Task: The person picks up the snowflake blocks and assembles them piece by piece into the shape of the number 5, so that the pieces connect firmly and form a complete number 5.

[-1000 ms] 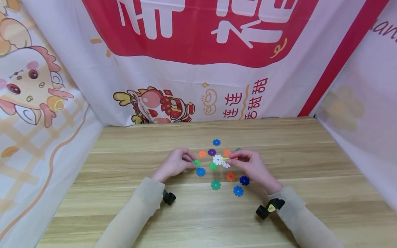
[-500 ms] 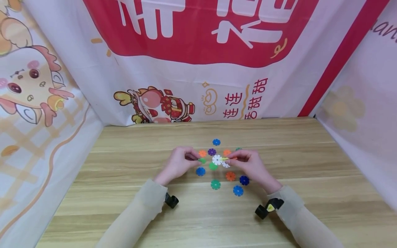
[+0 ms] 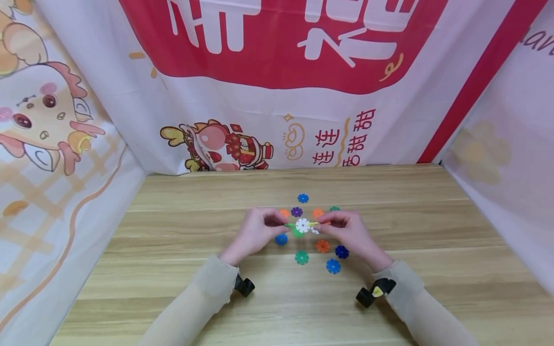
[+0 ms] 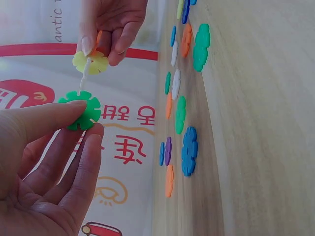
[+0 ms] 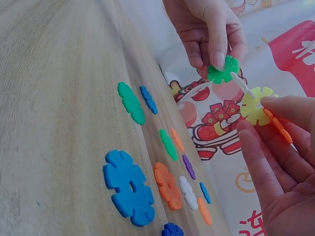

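Note:
My left hand [image 3: 258, 233] pinches a green snowflake disc [image 4: 91, 114] between thumb and fingers. Opposite it, my right hand [image 3: 351, 234] holds a yellow snowflake disc [image 5: 252, 112] by its edge. A white snowflake disc [image 3: 302, 225] is joined to the yellow one and faces the head camera; both wrist views show it edge-on. An orange snowflake disc [image 5: 278, 127] is slotted to the yellow disc's other side, by the right fingers. The green disc's edge meets the white disc's rim, and all are held above the table.
Several loose snowflake discs lie flat on the wooden table [image 3: 195, 202] below the hands, among them a blue disc [image 3: 333, 266], a teal-green disc [image 3: 301, 257] and a purple disc [image 3: 296, 212]. A printed cloth [image 3: 242, 105] hangs behind the table's far edge.
My left hand has lifted the green disc from near the table and moved right, bringing it to the white disc. My right hand has stayed nearly still with its joined discs.

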The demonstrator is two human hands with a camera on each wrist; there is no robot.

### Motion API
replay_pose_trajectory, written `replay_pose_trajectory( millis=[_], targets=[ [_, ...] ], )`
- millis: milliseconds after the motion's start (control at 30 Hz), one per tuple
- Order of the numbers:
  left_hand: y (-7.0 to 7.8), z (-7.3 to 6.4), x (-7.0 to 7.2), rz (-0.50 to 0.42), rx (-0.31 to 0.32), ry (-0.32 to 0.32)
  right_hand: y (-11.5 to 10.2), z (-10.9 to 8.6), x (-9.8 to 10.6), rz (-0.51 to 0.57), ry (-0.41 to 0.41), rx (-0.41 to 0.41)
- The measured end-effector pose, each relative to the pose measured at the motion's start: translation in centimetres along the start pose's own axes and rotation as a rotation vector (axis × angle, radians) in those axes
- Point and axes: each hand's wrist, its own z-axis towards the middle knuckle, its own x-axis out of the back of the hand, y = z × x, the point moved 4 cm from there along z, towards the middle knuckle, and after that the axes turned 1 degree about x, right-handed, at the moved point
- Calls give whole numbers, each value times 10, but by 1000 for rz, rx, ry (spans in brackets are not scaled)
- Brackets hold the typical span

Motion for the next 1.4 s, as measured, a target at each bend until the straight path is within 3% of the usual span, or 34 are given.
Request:
replay_pose_trajectory(
  millis=[433, 767, 1067, 1400],
  targets=[
    [1, 2, -9, -3, -25, 3, -2, -1, -4, -6, -37, -30],
    [3, 0, -10, -20, -9, -5, -3, 1, -6, -95, -79, -45],
    [4, -2, -12, -30, 13, -20, -3, 1, -9, -47, -114, -53],
    [6, -4, -13, -41, -17, -40, -5, 1, -11, -52, -129, -52]
  ],
)
